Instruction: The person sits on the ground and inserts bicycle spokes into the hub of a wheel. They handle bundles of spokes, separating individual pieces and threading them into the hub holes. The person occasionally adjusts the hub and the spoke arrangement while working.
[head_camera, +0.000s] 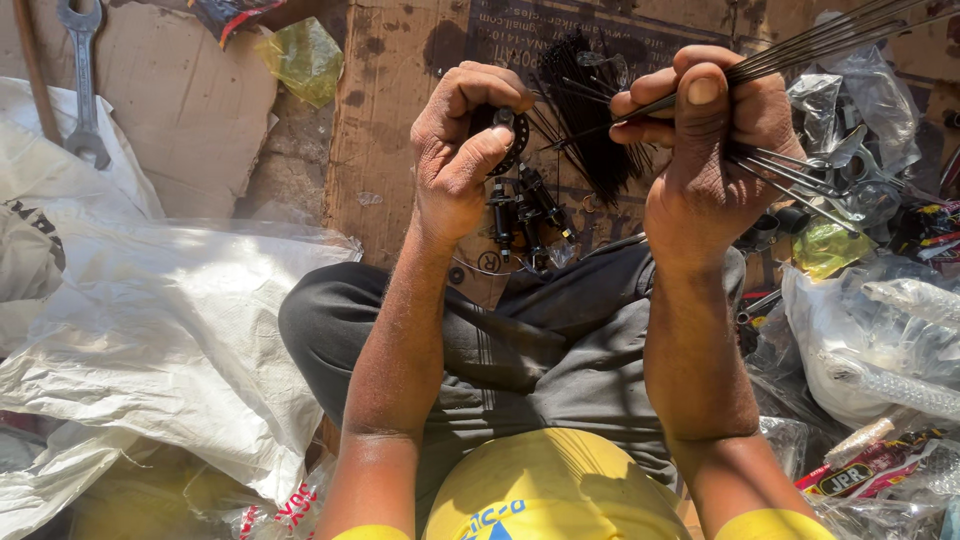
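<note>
My left hand (458, 150) is raised in front of me and grips a small black wheel hub (513, 135) between thumb and fingers. Thin black spokes (590, 130) fan out from the hub toward my right hand. My right hand (715, 150) is closed around a bundle of long thin metal spokes (830, 40) that stick out to the upper right and lower right, and its thumb and forefinger pinch one spoke pointing at the hub. Several black hubs (520, 215) lie on the cardboard just below my hands.
I sit on brown cardboard (390, 110) in grey trousers. A white plastic sack (160, 330) covers the left. A steel spanner (85, 80) lies at the top left. Clear plastic bags with parts (880, 330) and metal pieces pile at the right.
</note>
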